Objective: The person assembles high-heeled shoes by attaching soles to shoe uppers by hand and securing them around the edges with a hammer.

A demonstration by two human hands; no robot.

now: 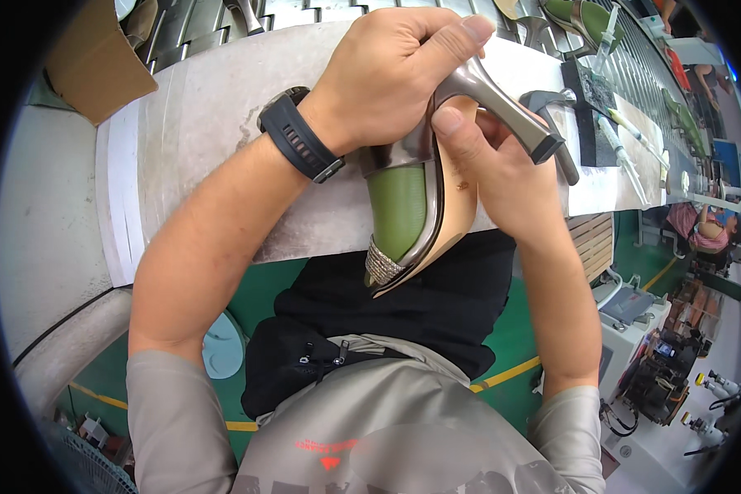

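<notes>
A high-heeled sandal [436,181] with a shiny grey-brown heel and a rhinestone toe strap is in both my hands, above the table's near edge. A green shoe last [398,210] fills it. The toe points down toward me and the tan sole faces right. My left hand [395,78], with a dark watch on its wrist, is wrapped round the back of the shoe, its thumb at the top of the heel. Closed on the sole side, my right hand [506,169] has its thumb near the heel's base; its other fingers are partly hidden behind the heel.
The worktable [214,140] lies beneath my hands. To the right are a hammer-like tool [561,123] and a black block [589,111] with several syringes [622,156] around it. Beyond runs a slatted metal conveyor [305,12] carrying other shoes [580,20]. A cardboard box [99,62] stands far left.
</notes>
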